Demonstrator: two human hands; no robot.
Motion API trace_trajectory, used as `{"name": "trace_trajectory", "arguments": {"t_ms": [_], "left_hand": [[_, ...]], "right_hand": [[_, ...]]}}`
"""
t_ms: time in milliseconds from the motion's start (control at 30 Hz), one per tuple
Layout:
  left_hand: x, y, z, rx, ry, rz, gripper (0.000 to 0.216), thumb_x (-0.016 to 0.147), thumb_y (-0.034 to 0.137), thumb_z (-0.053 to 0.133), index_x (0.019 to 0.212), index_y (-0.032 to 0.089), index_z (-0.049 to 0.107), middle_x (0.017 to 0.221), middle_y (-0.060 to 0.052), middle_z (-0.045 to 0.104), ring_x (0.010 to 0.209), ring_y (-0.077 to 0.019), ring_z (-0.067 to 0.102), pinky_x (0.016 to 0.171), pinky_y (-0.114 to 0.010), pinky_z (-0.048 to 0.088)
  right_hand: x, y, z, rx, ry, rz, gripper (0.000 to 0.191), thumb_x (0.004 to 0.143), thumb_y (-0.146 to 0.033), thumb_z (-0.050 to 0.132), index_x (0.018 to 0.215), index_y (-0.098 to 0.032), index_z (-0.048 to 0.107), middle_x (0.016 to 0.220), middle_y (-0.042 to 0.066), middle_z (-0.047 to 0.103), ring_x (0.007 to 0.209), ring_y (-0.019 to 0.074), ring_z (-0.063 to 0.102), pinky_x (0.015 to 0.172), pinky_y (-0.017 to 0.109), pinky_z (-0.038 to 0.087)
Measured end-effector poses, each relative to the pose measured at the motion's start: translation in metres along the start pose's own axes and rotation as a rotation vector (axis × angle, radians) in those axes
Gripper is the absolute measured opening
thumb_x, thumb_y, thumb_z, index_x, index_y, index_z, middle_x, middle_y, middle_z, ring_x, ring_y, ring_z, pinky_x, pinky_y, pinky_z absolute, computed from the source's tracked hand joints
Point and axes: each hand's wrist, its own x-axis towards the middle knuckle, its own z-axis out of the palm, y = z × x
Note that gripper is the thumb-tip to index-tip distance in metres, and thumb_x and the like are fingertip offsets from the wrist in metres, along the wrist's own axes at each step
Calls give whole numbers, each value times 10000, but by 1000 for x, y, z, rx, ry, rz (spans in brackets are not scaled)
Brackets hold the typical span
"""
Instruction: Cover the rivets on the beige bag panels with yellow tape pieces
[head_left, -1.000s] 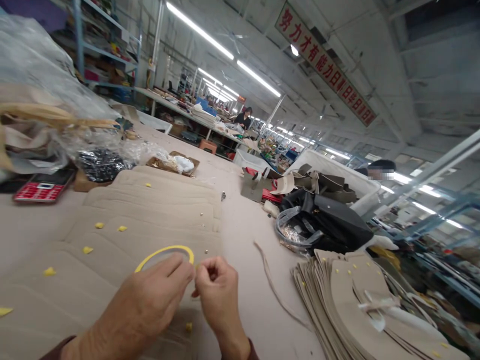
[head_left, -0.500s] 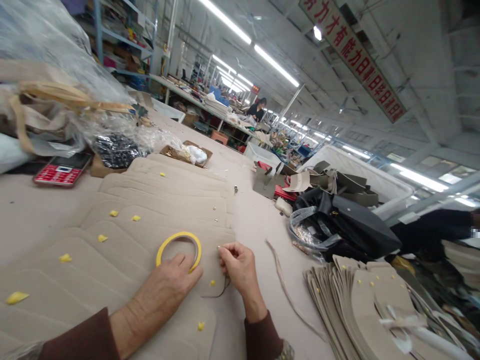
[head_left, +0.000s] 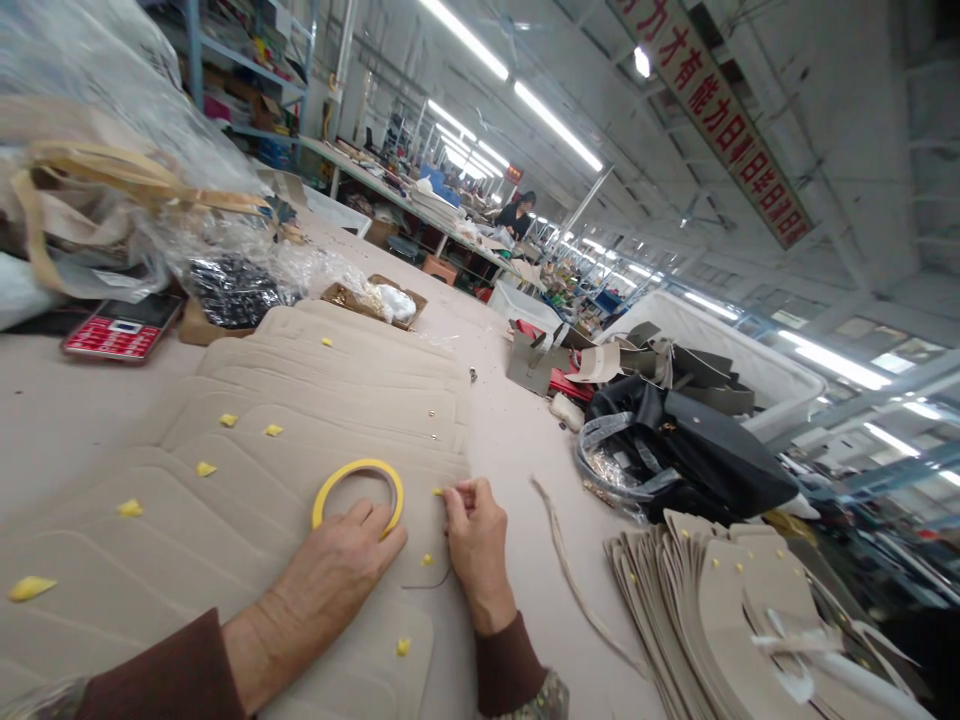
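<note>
My left hand (head_left: 337,572) rests on a yellow tape roll (head_left: 357,486), fingers curled over its near rim. The roll lies on overlapping beige leather panels (head_left: 300,420) spread across the table. My right hand (head_left: 471,535) is pinched at the right edge of the top panel, holding a small yellow bit of tape (head_left: 438,491) against it. Small yellow tape scraps (head_left: 204,468) dot the panels. A thin dark thread (head_left: 427,583) curls between my hands.
A stack of cut beige pieces (head_left: 720,610) lies at the lower right, a black bag (head_left: 690,450) and white bin (head_left: 720,350) beyond it. A red calculator (head_left: 120,328) and plastic-wrapped goods (head_left: 112,200) sit at the left. A beige strip (head_left: 570,570) lies right of my hand. A person works far back.
Both hands came down from a close pinch together; the left now lies on the tape roll and the right has moved to the panel's edge. The view shifted left.
</note>
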Motion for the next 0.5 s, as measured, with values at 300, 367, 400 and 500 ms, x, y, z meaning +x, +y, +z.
{"name": "trace_trajectory", "arguments": {"t_ms": [300, 367, 400, 500], "left_hand": [[4, 0, -31, -44, -67, 5, 265, 892, -3, 468, 873, 185, 653, 882, -82, 642, 838, -244, 589, 700, -331, 482], [5, 0, -33, -47, -69, 3, 273, 888, -9, 462, 869, 184, 654, 877, -85, 643, 839, -248, 591, 699, -333, 486], [5, 0, -33, -45, -79, 3, 274, 889, -7, 460, 871, 185, 655, 879, -86, 645, 840, -251, 593, 698, -337, 489], [5, 1, -32, -30, -122, -3, 271, 904, 12, 451, 891, 188, 656, 902, -90, 655, 857, -263, 601, 700, -352, 495]], "right_hand": [[-10, 0, 7, -172, 45, -248, 222, 931, -229, 518, 853, -192, 723, 826, 67, 754, 772, 194, 692, 744, 289, 495], [-5, -3, 11, -207, 53, -223, 229, 928, -232, 522, 809, -195, 715, 787, 60, 747, 737, 190, 684, 725, 281, 486], [-3, -5, 13, -217, 50, -204, 228, 923, -233, 530, 788, -197, 709, 761, 52, 741, 711, 185, 679, 710, 274, 479], [3, -10, 15, -214, 14, -145, 206, 901, -214, 547, 765, -207, 701, 678, 16, 712, 632, 169, 661, 654, 255, 450]]}}
